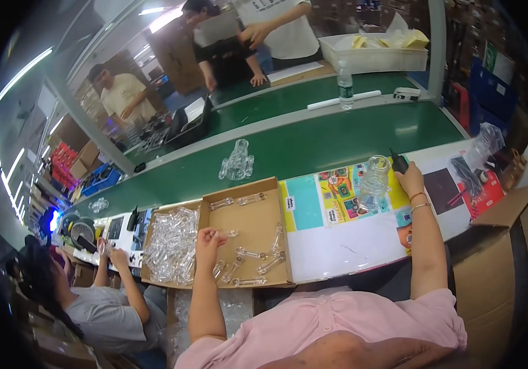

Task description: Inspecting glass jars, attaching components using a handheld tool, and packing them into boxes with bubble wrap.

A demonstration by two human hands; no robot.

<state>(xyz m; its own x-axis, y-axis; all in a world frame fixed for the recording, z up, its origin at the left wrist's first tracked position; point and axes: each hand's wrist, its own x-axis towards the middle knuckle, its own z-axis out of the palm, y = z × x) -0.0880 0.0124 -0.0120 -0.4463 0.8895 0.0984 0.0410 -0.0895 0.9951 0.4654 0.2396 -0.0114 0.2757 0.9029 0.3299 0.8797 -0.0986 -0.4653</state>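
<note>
My left hand [209, 240] reaches into a flat cardboard tray [263, 215] and pinches a small clear glass tube [229, 233]. Several more clear tubes lie loose in the tray around it. My right hand [409, 179] rests on the white worktop next to a clear glass bulb piece [374, 178] that stands upright on a colourful printed sheet [339, 194]. A black tool [398, 163] pokes out at the fingertips of that hand; whether the fingers grip it I cannot tell.
A second tray compartment [170, 246] holds a heap of clear glass parts. One clear glass assembly [237, 162] stands on the green conveyor belt [338, 138]. A person sits at my left; others stand beyond the belt. A cardboard box [504, 258] is at my right.
</note>
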